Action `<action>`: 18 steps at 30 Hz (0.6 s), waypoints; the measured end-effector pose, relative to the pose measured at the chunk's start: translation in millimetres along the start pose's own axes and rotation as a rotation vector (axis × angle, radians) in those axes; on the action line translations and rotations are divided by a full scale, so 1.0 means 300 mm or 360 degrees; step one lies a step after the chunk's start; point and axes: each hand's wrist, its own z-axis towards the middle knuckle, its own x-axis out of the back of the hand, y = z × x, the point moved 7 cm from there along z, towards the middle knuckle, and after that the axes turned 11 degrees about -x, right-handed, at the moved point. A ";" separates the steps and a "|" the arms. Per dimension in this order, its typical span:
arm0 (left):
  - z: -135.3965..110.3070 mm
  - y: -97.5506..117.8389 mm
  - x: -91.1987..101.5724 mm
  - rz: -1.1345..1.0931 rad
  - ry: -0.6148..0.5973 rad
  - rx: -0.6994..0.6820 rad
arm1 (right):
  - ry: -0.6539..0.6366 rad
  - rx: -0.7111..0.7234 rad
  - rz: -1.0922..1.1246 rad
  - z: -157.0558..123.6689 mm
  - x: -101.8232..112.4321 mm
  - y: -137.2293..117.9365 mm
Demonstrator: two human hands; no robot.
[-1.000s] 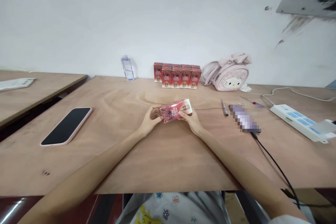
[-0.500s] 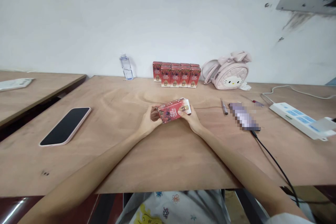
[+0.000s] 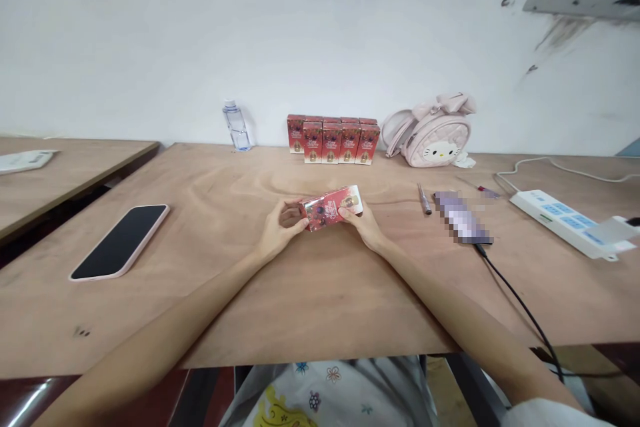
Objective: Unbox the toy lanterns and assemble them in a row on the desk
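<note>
A small red printed box (image 3: 330,207) lies on its side between both hands, just above the wooden table (image 3: 320,293). My left hand (image 3: 280,230) is closed on its left end, fingers curled at that end. My right hand (image 3: 364,223) grips its right end, thumb on top. At the back of the table a row of several matching red boxes (image 3: 333,140) stands upright against the white wall.
A phone in a pink case (image 3: 120,241) lies face up at the left. A clear bottle (image 3: 234,125) and a pink bag (image 3: 430,133) stand at the back. At the right lie a pen (image 3: 424,199), a blurred device with a black cable (image 3: 463,217), and a white power strip (image 3: 565,221).
The box has tipped flatter and lower between my hands. The view has shifted slightly, so everything sits a little higher and further left in the frame.
</note>
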 end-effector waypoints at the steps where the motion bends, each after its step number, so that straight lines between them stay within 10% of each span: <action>1: 0.001 0.001 0.001 0.0004 0.0012 0.0003 | 0.0000 0.0000 -0.0002 0.000 -0.001 0.000; 18: 0.008 -0.008 -0.005 0.0045 0.0105 0.0216 | 0.0147 0.0059 -0.0073 -0.007 0.011 -0.006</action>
